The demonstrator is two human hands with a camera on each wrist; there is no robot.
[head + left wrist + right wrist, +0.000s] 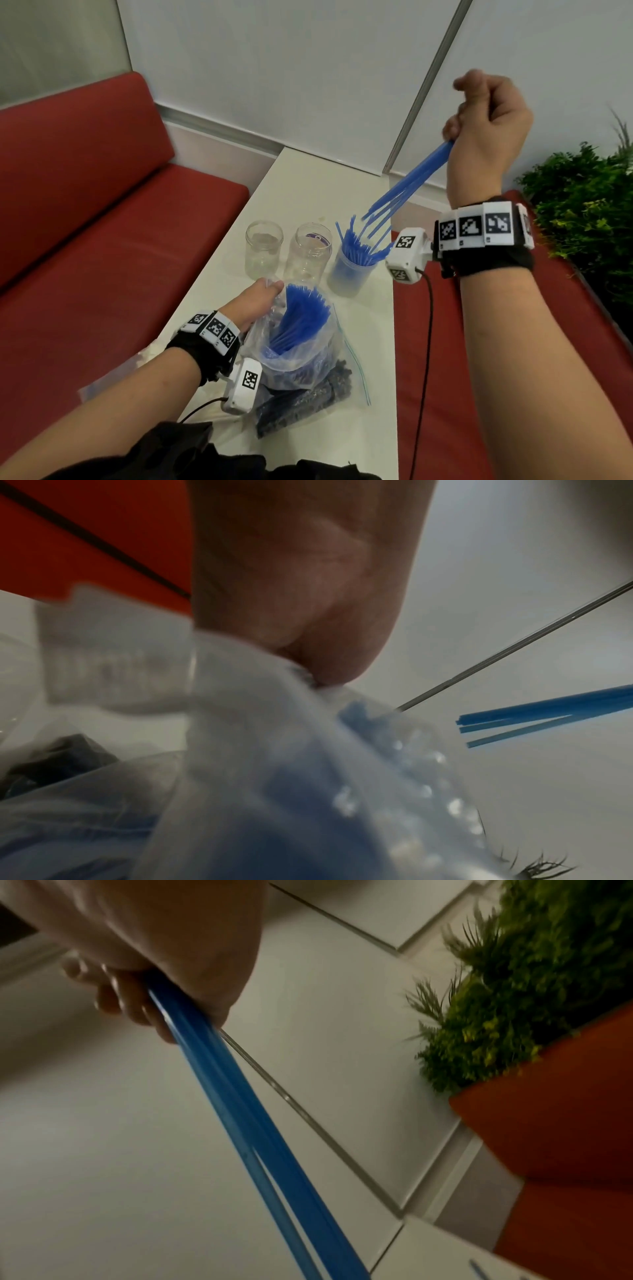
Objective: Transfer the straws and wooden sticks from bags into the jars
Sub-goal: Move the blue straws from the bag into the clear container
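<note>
Right wrist shows fingers (113,999) gripping straws (219,1074)

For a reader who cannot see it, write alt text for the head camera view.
A right hand lifts blue straws above a straw-filled jar on a white table. The left hand holds open a plastic bag of more straws, beside two empty jars.

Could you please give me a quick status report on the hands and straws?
Left hand holds bag open. Right hand grips straws above the part-filled jar. Nothing in the way.
</note>
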